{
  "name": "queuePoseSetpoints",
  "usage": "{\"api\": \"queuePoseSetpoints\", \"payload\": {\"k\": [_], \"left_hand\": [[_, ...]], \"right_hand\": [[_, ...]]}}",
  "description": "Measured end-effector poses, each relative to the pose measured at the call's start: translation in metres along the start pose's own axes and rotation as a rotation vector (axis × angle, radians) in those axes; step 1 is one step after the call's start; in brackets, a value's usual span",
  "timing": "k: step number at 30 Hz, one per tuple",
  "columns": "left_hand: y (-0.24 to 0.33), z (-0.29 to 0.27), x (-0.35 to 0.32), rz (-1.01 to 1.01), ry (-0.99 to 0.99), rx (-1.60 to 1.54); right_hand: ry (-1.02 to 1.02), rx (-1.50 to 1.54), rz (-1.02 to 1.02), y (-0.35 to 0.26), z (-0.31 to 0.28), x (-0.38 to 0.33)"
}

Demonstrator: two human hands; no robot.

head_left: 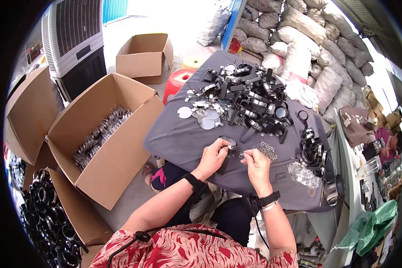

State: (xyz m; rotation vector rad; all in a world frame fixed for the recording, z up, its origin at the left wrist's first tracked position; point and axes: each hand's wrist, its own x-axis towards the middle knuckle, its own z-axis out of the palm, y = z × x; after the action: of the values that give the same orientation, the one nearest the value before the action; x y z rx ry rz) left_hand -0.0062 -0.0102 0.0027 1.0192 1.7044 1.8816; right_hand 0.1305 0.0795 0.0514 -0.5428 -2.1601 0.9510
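Workshop floor, sacks stacked behind; grey-clothed table (pixel 178 138) is carrying a heap of black-handled parts (pixel 250 98) and loose mirror discs (pixel 203 114). Left hand (pixel 214 156) is pinching, grip closed, a small black-rimmed round mirror piece (pixel 230 142) at the table's near edge. Right hand (pixel 254 163) is nipping a tiny fastener (pixel 242 155), fingers together. Piece judged light, stiff, glass breakable; rim is offering the safest hold. Open cardboard box (pixel 116 165) standing left.
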Motion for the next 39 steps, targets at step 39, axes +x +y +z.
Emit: {"api": "queuePoseSetpoints", "payload": {"k": [39], "left_hand": [[-0.016,0.007,0.006,0.033,0.024,-0.057]], "right_hand": [[0.165,-0.746,0.141,0.085,-0.129,-0.011]]}}
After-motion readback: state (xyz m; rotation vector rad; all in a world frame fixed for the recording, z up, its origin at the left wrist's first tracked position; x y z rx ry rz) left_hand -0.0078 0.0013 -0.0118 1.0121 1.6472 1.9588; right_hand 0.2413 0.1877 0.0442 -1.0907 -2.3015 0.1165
